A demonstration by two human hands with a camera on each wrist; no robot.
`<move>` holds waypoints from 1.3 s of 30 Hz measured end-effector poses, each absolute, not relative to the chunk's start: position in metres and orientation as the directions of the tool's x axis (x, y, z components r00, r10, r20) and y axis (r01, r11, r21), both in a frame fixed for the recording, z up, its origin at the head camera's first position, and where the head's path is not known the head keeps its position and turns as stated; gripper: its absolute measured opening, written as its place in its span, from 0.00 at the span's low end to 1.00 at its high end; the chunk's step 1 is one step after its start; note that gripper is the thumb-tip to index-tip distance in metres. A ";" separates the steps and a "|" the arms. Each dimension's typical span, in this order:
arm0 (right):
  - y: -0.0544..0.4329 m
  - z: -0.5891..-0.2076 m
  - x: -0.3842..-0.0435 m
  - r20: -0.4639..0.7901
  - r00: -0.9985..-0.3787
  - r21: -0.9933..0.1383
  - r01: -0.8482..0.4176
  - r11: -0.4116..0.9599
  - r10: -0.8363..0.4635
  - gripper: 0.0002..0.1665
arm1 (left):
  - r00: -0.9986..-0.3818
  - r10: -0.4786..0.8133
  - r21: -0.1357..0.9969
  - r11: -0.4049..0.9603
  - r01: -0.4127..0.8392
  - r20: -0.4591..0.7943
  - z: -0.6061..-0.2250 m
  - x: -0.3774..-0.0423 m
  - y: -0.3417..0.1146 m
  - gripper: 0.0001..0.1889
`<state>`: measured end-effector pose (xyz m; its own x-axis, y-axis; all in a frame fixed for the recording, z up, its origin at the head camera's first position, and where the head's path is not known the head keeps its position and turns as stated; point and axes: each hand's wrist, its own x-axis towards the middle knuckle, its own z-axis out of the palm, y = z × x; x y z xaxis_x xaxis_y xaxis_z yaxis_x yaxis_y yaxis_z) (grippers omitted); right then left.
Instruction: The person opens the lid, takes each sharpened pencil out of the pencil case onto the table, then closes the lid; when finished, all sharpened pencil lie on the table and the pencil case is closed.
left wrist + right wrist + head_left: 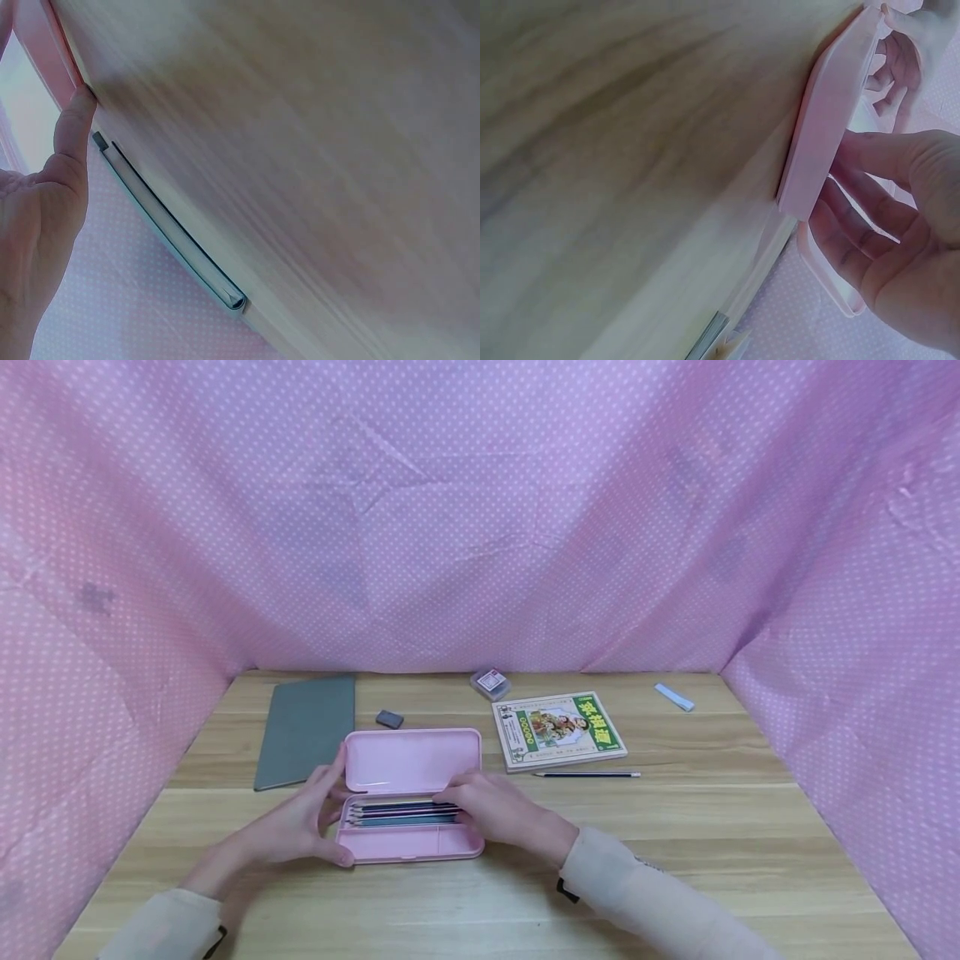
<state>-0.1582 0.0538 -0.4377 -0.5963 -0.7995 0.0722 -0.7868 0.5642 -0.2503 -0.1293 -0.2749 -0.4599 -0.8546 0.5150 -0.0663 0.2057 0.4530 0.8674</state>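
A pink pencil case (pixel 390 843) lies with its lid (pixel 412 758) raised, and several pencils (pixel 405 815) lie in its rear compartment. My left hand (pixel 303 822) holds the left end of the case, thumb at the front corner and a finger up against the lid's edge. In the left wrist view one fingertip (pixel 81 96) touches the pink edge. My right hand (pixel 495 810) reaches over the right end of the case, its fingers over the pencils' right ends. Those ends are hidden, so whether it pinches a pencil cannot be told. In the right wrist view its thumb (pixel 870 150) crosses the rim.
Behind the case lies a dark eraser (pixel 389 719), with a grey-green notebook (pixel 307 731) to its left. To the right are a picture-covered book (pixel 558 731) and a single pencil (pixel 588 774). A small clear box (pixel 491 683) and a pale blue strip (pixel 674 697) lie farther back. Pink dotted cloth (pixel 480 527) surrounds the table.
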 end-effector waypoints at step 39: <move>0.046 -0.437 -0.160 -0.026 -0.579 -0.349 -0.758 0.550 -0.815 0.20 | -0.857 0.509 0.878 0.444 0.177 -0.085 -0.458 -0.127 -0.276 0.79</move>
<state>-0.1604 0.0455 -0.4372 -0.5791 -0.8148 -0.0260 -0.7585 0.5502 -0.3492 -0.1274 -0.2755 -0.4577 -0.8566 0.5089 -0.0851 0.1767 0.4443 0.8783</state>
